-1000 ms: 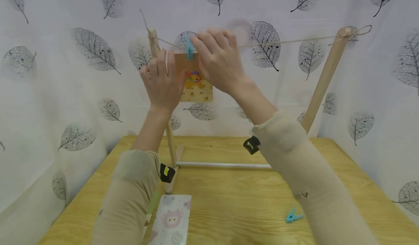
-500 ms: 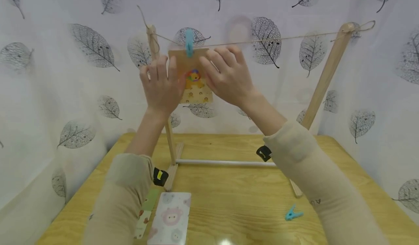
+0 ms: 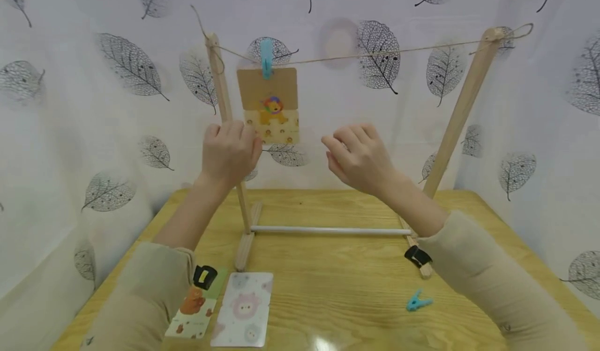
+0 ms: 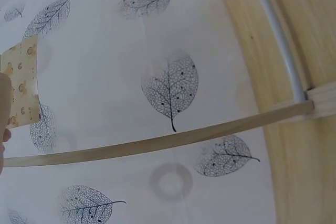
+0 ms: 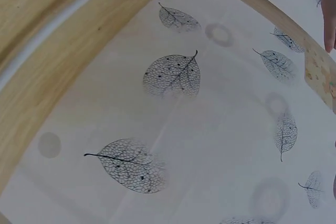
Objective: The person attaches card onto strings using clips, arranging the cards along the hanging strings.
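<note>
Left hand [image 3: 230, 150] is hovering left of center, overlapping the lower left corner of the hanging card [image 3: 270, 104] from where I'm standing, so I can't tell if it's touching. Its fingers are bending loosely and I'm not seeing anything in them. Right hand [image 3: 361, 158] is floating just right of center, well apart from the card, fingers curling in a relaxed way, holding nothing.

The lion card itself is hanging in the upper left part of the frame, a blue clothespin [image 3: 266, 58] pinching its top edge to the string [image 3: 347, 58], which is running between two wooden posts [image 3: 461, 106]. It's dangling pretty straight, so I'm guessing the clipping step for this one is basically done and the person is letting go.

Down at the lower left, a pink and white card [image 3: 242, 309] is lying on the table [image 3: 337, 267], with a green bear card [image 3: 194, 309] sitting beside it, partly hiding under the left sleeve [image 3: 140, 288]. A spare clothespin [image 3: 417, 301] is waiting at the lower right. If they're hanging another, I'm thinking the next move is calling for one hand grabbing a card and the other picking up that pin.
</note>
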`<move>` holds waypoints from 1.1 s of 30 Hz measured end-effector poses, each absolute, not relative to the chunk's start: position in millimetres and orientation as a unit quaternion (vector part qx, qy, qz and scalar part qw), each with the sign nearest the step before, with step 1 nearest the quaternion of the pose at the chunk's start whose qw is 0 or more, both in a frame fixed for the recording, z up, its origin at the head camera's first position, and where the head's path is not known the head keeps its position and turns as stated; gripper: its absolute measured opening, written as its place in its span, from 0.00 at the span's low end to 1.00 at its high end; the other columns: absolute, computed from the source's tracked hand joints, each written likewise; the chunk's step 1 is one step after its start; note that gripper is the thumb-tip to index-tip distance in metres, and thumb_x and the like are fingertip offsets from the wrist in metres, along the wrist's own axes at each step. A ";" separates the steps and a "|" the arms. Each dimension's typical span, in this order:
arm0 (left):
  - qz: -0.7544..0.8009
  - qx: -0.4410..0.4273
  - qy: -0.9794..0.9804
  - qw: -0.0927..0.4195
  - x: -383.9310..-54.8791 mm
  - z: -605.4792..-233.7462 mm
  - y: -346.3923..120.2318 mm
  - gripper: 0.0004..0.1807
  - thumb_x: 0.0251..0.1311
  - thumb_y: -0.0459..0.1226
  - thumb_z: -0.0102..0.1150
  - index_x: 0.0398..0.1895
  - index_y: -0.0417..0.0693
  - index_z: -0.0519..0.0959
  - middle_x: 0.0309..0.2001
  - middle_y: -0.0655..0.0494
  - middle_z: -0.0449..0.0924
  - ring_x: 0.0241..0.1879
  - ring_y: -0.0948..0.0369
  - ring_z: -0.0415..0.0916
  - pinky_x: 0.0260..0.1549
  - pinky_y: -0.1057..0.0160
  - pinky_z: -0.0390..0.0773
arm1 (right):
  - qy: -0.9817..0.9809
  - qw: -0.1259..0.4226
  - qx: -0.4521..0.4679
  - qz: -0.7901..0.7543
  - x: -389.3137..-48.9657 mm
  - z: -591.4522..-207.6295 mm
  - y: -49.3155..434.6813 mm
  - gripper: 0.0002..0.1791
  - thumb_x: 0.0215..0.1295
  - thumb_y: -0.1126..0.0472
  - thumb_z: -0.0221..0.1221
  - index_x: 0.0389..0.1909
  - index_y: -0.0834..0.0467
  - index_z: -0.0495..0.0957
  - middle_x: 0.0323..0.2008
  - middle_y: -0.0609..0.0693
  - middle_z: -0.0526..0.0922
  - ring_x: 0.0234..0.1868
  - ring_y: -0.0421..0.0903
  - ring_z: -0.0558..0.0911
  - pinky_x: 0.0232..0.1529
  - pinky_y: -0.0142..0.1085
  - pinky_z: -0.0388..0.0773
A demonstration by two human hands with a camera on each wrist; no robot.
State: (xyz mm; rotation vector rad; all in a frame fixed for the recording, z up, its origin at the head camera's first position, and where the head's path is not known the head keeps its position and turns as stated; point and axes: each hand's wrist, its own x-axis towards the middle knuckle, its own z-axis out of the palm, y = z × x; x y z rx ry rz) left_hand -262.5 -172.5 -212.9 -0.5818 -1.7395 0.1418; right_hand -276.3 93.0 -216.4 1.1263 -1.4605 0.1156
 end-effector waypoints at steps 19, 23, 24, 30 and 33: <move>0.115 -0.275 -0.884 0.361 -227.9 -269.9 -188.7 0.12 0.50 0.41 0.64 0.27 0.40 0.75 0.22 0.51 0.75 0.19 0.55 0.72 0.16 0.62 0.65 | -0.726 0.470 0.502 0.029 -247.2 -283.0 175.4 0.21 0.70 0.56 0.39 0.43 0.65 0.77 0.35 0.59 0.77 0.33 0.57 0.76 0.30 0.48 0.71; 0.116 -0.285 -0.886 0.348 -220.0 -279.1 -189.8 0.13 0.50 0.42 0.64 0.25 0.41 0.74 0.22 0.52 0.74 0.20 0.56 0.72 0.17 0.63 0.66 | -0.737 0.452 0.501 0.029 -242.8 -295.4 189.8 0.21 0.70 0.56 0.40 0.42 0.66 0.77 0.36 0.60 0.77 0.34 0.57 0.76 0.30 0.48 0.71; 0.116 -0.288 -0.884 0.349 -218.5 -281.5 -190.3 0.14 0.50 0.42 0.65 0.25 0.41 0.74 0.22 0.51 0.74 0.20 0.56 0.72 0.17 0.63 0.66 | -0.740 0.448 0.501 0.031 -241.7 -298.2 193.1 0.21 0.70 0.56 0.40 0.42 0.66 0.77 0.36 0.60 0.77 0.35 0.57 0.76 0.31 0.49 0.70; 0.100 -0.299 -0.883 0.347 -207.7 -296.9 -196.4 0.14 0.46 0.40 0.67 0.25 0.41 0.73 0.23 0.51 0.75 0.21 0.56 0.74 0.17 0.63 0.66 | -0.759 0.428 0.490 0.024 -232.8 -315.0 212.4 0.24 0.71 0.54 0.38 0.42 0.67 0.76 0.36 0.58 0.78 0.35 0.56 0.77 0.31 0.48 0.72; 0.100 -0.303 -0.884 0.342 -203.0 -305.0 -199.7 0.14 0.45 0.40 0.68 0.29 0.40 0.75 0.24 0.51 0.76 0.23 0.55 0.75 0.19 0.62 0.68 | -0.764 0.421 0.489 0.013 -228.3 -324.7 222.1 0.25 0.72 0.52 0.37 0.42 0.67 0.76 0.37 0.58 0.79 0.35 0.55 0.78 0.30 0.46 0.73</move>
